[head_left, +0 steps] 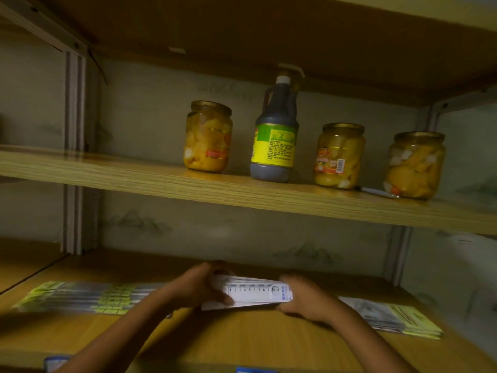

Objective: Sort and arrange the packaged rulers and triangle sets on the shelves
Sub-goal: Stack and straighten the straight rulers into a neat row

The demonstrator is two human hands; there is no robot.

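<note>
On the lower shelf (242, 343), near its left edge, lies a flat row of long ruler packs (88, 296) with yellow-green labels. They look blurry, so I cannot count them.

In the middle of the shelf, a bit back from the front edge, both hands hold a small stack of white ruler packs (255, 293). The left hand (199, 288) grips the left end, with its fingers (224, 298) curled over the front. The right hand (301, 300) grips the right end, fingers wrapped round it. The stack sits low over the shelf; I cannot tell if it touches.

Near the right edge lies another pile of packs (390, 316) with pale yellow cards, flat on the shelf.

The packs look thin and light. The rulers inside are likely stiff, but the plastic wrap is probably slippery, so the packs could slide apart like cards. Holding both short ends and squeezing them together seems the safe way.

Up on the shelf above stand three jars (208, 135) and a dark bottle (275, 135).
</note>
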